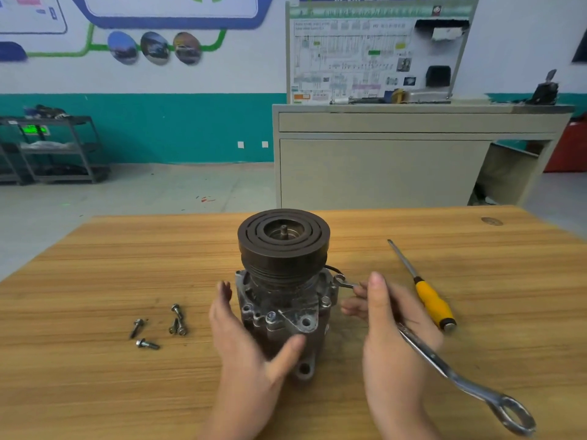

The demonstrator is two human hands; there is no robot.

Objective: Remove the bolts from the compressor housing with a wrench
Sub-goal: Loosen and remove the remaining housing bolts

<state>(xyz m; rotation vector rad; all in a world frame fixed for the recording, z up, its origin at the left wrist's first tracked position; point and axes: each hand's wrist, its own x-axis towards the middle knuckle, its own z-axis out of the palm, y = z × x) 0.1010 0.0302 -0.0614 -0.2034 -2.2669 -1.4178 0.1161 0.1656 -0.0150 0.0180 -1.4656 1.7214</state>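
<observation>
The compressor (pixel 282 296) stands upright on the wooden table (pixel 95 392), its dark pulley (pixel 283 236) on top. My left hand (pixel 244 341) holds the housing's left side, thumb across the front. My right hand (pixel 386 331) grips a long silver wrench (pixel 444 369). The wrench's open end (pixel 340 280) sits at a bolt on the housing's right flange, and its ring end points toward me at the lower right. Two bolt heads (pixel 271 316) show on the front flange. Several loose bolts (pixel 178 319) lie on the table to the left.
A yellow-handled screwdriver (pixel 428 296) lies on the table to the right of my right hand. Beyond the table stand a beige bench with a wiring display board (pixel 378 52) and a dark shelf rack (pixel 54 150) at the far left.
</observation>
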